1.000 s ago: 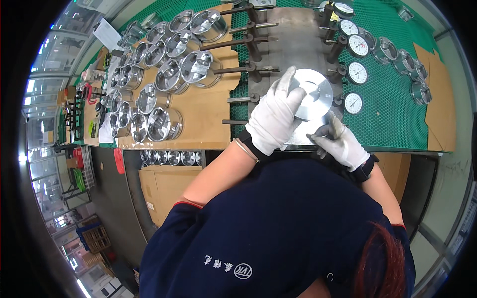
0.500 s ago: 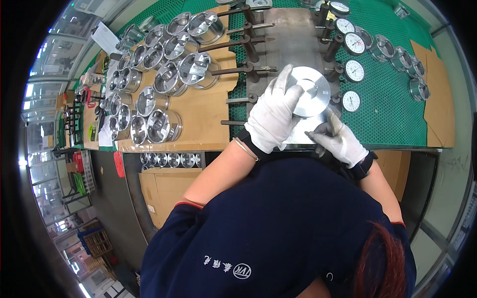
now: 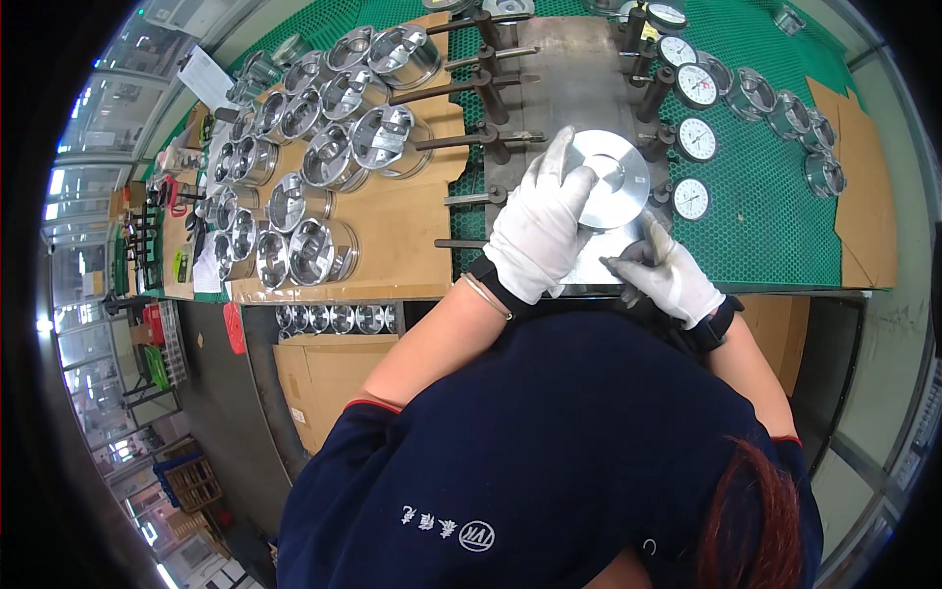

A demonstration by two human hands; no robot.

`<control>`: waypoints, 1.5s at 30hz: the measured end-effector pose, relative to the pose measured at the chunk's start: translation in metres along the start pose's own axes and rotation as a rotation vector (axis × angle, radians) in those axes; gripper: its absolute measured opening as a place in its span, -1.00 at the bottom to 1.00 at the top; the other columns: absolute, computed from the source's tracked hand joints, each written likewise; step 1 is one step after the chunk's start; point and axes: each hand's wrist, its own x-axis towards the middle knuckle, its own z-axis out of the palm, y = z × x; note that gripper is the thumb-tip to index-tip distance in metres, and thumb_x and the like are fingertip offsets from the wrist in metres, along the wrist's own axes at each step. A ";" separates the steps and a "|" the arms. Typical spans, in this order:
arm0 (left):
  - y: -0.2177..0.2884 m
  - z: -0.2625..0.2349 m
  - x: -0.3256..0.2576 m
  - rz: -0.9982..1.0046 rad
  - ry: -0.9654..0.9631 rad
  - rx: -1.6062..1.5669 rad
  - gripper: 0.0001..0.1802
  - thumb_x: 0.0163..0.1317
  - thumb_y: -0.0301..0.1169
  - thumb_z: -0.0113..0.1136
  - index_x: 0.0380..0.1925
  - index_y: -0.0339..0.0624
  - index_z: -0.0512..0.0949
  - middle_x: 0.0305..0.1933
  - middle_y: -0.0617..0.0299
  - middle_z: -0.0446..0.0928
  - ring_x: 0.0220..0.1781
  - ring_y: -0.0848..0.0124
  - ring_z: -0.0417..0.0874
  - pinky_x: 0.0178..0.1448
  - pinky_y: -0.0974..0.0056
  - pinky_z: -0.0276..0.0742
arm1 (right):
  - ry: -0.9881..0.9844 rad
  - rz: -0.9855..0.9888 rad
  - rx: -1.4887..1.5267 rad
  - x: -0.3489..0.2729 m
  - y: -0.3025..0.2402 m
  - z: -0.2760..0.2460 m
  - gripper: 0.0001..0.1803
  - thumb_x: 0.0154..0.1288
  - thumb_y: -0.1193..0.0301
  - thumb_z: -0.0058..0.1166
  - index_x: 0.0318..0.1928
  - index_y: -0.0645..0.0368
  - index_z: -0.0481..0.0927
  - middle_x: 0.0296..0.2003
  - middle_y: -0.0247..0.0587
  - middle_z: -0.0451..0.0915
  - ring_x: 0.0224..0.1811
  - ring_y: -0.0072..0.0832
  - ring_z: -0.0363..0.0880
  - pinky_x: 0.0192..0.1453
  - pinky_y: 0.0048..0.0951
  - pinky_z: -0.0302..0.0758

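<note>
A round silver metal part, flat and shiny on top, is seen lying on a grey metal plate near the front edge of the bench. It is covered on its near-left side by the left hand, which is gloved in white; the fingers are spread slightly and laid over the rim and top of the part, curled on it in a loose hold. The right hand, also in a white glove, is placed just beside the part at its near-right edge, with the fingers bent together against the plate; whether anything is pinched between them cannot be told. To the right of the plate a row of round dial gauges with white faces is set on a green mesh mat. Dark rods on short posts are set along the left edge of the plate. Further left, many shiny metal cups are stood in rows on a brown cardboard sheet. More such cups are placed at the far right, by another piece of cardboard.
</note>
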 end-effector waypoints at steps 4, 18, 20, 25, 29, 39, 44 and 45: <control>0.007 -0.008 0.004 0.050 -0.011 0.165 -0.40 -0.13 -0.39 0.45 -0.01 -0.16 0.48 0.43 -0.28 0.26 0.33 -0.22 0.42 0.35 -0.11 0.42 | 0.095 -0.316 -0.361 0.000 0.007 0.006 -0.05 0.38 0.37 0.20 0.52 0.44 -0.14 -0.30 -0.23 0.63 -0.35 -0.43 0.68 -0.24 -0.45 0.63; -0.005 -0.001 0.035 0.067 -0.031 0.316 -0.54 0.13 -0.48 0.12 0.10 -0.18 0.43 0.41 -0.31 0.29 0.33 -0.29 0.41 0.33 -0.12 0.46 | 0.053 -0.161 -0.243 0.030 -0.008 0.007 0.32 0.28 0.41 0.33 0.49 0.33 -0.64 -0.28 -0.22 0.63 -0.37 -0.57 0.58 -0.31 -0.52 0.58; -0.006 0.000 0.035 0.060 -0.038 0.317 -0.51 0.11 -0.49 0.14 0.11 -0.17 0.41 0.42 -0.31 0.28 0.32 -0.30 0.41 0.33 -0.13 0.47 | 0.019 -0.132 -0.208 0.034 -0.007 0.001 0.32 0.25 0.32 0.35 0.51 0.35 -0.58 -0.23 -0.11 0.65 -0.29 -0.46 0.63 -0.17 -0.46 0.60; -0.007 0.002 0.034 0.057 -0.039 0.315 -0.47 0.06 -0.50 0.21 0.11 -0.15 0.41 0.42 -0.31 0.27 0.33 -0.29 0.41 0.33 -0.11 0.48 | -0.010 -0.023 -0.116 0.020 -0.031 0.001 0.31 0.25 0.30 0.35 0.53 0.33 -0.55 -0.19 -0.09 0.67 -0.22 -0.45 0.66 -0.09 -0.47 0.61; -0.009 0.004 0.035 0.056 -0.038 0.320 -0.44 0.01 -0.49 0.26 0.10 -0.14 0.41 0.42 -0.30 0.27 0.33 -0.28 0.41 0.33 -0.09 0.49 | -0.016 -0.043 -0.090 0.023 -0.024 -0.001 0.28 0.29 0.31 0.33 0.53 0.35 -0.54 -0.19 -0.10 0.66 -0.21 -0.48 0.64 -0.09 -0.51 0.59; -0.008 0.001 0.037 0.050 -0.057 0.279 -0.43 0.03 -0.46 0.30 0.10 -0.16 0.40 0.43 -0.34 0.25 0.36 -0.31 0.38 0.33 -0.10 0.50 | 0.004 -0.075 -0.045 0.023 -0.021 -0.005 0.23 0.28 0.30 0.34 0.55 0.38 -0.41 -0.27 -0.17 0.67 -0.29 -0.51 0.65 -0.16 -0.51 0.60; -0.004 -0.018 0.038 0.078 -0.217 0.282 -0.36 0.10 -0.30 0.33 0.19 -0.23 0.38 0.46 -0.37 0.21 0.43 -0.35 0.31 0.43 -0.07 0.40 | 0.047 -0.084 -0.127 0.025 -0.018 -0.004 0.22 0.27 0.32 0.34 0.55 0.38 -0.39 -0.30 -0.16 0.67 -0.33 -0.52 0.65 -0.22 -0.51 0.61; -0.003 -0.024 0.041 0.063 -0.225 0.204 -0.32 0.11 -0.26 0.33 0.23 -0.23 0.37 0.47 -0.37 0.20 0.45 -0.31 0.30 0.45 -0.04 0.37 | 0.042 -0.112 -0.113 0.027 -0.014 -0.005 0.21 0.27 0.33 0.34 0.55 0.39 -0.38 -0.30 -0.16 0.67 -0.33 -0.52 0.65 -0.22 -0.51 0.60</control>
